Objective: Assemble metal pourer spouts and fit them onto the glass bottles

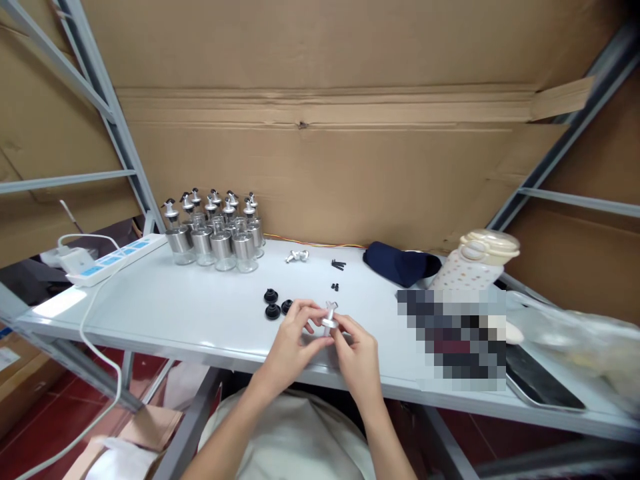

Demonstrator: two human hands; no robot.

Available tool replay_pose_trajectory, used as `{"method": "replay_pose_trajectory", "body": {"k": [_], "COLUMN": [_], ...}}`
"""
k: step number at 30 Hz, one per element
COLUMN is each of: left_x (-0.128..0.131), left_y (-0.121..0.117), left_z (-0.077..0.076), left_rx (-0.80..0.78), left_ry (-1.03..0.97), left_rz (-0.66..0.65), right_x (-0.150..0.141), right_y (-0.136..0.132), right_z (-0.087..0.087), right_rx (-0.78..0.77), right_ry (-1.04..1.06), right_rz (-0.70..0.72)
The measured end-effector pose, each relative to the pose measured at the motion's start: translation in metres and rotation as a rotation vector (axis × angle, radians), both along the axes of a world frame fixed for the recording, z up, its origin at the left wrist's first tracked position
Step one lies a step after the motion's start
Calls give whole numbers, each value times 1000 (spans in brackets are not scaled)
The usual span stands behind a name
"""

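Near the front edge of the table, my left hand [296, 333] and my right hand [356, 343] both grip a silver pourer spout [330, 320] between fingertips, its nozzle end pointing up. Just left of it lie several black ribbed stoppers [271, 303], one partly behind my left hand. Beyond my hands are small black caps [335, 287] and a little bunch of thin black strips [339, 265]. More silver spout parts [297, 256] lie in a small pile farther back.
Several glass and steel bottles [221, 248] stand at the back left, many with pourers fitted. A power strip [117, 257] runs along the left edge. On the right are a dark blue cap [401, 263], a spotted flask [467, 267], a black-screened device [543, 380] and a plastic bag [595, 343].
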State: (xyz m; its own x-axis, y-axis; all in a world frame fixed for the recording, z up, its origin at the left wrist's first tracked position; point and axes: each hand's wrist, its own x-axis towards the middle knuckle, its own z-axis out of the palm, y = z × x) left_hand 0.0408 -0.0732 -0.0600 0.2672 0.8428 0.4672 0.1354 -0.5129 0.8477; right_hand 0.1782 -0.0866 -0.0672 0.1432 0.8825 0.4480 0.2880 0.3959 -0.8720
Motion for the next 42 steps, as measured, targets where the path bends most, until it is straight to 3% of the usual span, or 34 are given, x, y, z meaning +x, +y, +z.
{"method": "replay_pose_trajectory", "body": {"k": [9, 21, 26, 28, 30, 33, 38, 42], "left_x": [-7, -9, -8, -8, -8, -8, -8, -8], "left_y": [-3, -6, -6, -6, -7, -9, -10, -9], "left_z": [4, 6, 4, 3, 3, 3, 4, 3], "left_rx": [-125, -169, -166, -195, -208, -207, -231, -219], "left_ry": [-91, 12, -2, 4, 27, 52, 60, 57], "left_rz": [-137, -125, -71, -51, -56, -72, -95, -105], "right_x": [0, -3, 14, 26, 37, 42, 35, 37], "right_y": [2, 1, 7, 14, 23, 39, 62, 65], "right_z": [6, 4, -2, -1, 3, 10, 16, 18], "right_rx": [-72, -66, -50, -69, -58, -172, -286, -306], "right_ry": [-31, -96, -123, -243, -500, -868, -952, -953], "right_rz": [110, 76, 49, 1, -138, -178, -192, -191]}}
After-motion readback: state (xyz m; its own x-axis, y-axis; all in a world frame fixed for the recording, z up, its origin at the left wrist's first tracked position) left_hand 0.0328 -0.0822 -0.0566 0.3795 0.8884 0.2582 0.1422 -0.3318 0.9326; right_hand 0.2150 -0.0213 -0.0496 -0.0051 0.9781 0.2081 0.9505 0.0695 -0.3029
